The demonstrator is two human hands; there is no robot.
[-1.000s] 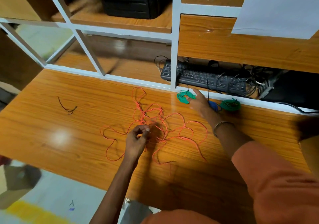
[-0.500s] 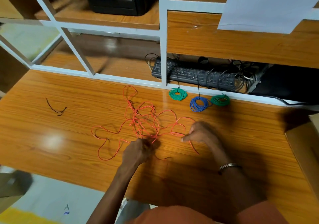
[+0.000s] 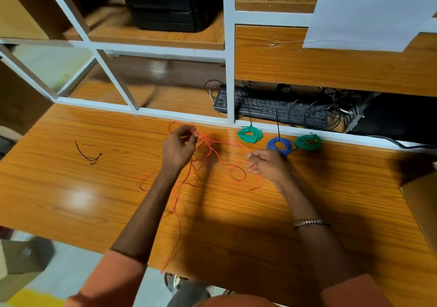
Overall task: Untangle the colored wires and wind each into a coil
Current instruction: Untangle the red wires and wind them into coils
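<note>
Wires in three colours are already wound: along the far edge of the worktop [image 3: 71, 202], just in front of the white shelf frame [image 3: 186, 117], lie a green coil [image 3: 250, 134], a blue coil [image 3: 281, 146] and a second green coil [image 3: 308, 142], side by side and close together. What is left, as far as can be seen, is the orange wire [image 3: 220, 157], which sprawls in loose loops across the middle of the worktop, with one strand trailing past the near edge toward you. Your left hand [image 3: 178, 147] is raised over the tangle, its fingers curled and pinching a strand at the fingertips. Your right hand [image 3: 266, 163], just in front of the blue coil, is curled round another part of the same wire. A span of orange runs between your two hands. No winding of this wire shows yet, so you appear to be at the untangling step, with the coiling to follow. A short dark scrap of wire [image 3: 88, 154] lies well apart toward the left edge; whether it belongs to the task cannot be told. A black keyboard [image 3: 272, 109] sits on the shelf behind the coils.
</note>
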